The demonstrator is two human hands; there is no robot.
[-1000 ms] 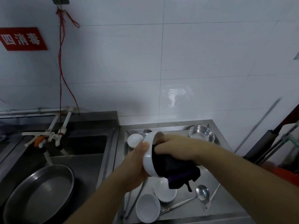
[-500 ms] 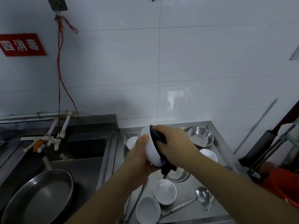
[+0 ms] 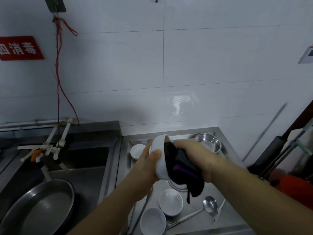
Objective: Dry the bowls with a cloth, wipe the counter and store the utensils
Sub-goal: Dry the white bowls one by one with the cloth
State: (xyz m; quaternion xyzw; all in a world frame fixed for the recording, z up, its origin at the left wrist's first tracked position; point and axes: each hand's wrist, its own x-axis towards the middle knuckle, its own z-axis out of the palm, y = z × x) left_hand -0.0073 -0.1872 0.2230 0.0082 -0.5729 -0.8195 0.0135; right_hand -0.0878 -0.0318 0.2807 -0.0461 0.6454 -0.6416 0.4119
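My left hand [image 3: 146,164] grips a white bowl [image 3: 160,154] tilted on its side above the steel counter [image 3: 232,216]. A dark cloth [image 3: 183,170] with a purple stripe is pushed into the bowl by my right hand [image 3: 196,154], which holds it bunched. Its loose end hangs down below the bowl. Two white bowls [image 3: 171,201] [image 3: 153,221] sit upright on the counter near the front, and a small white bowl [image 3: 138,150] stands at the back left. A steel ladle [image 3: 210,204] lies at the front right.
A steel bowl [image 3: 209,143] stands at the counter's back right, another steel dish [image 3: 176,184] lies under the cloth. Left is a sink [image 3: 88,160] with a large steel basin [image 3: 39,207] and a tap [image 3: 50,146]. Tongs [image 3: 138,216] lie at the counter's front left. Poles lean at the right.
The cloth has been pushed further out of the bowl's mouth and hangs lower. Both hands turned the bowl a little; the view tilted up slightly.
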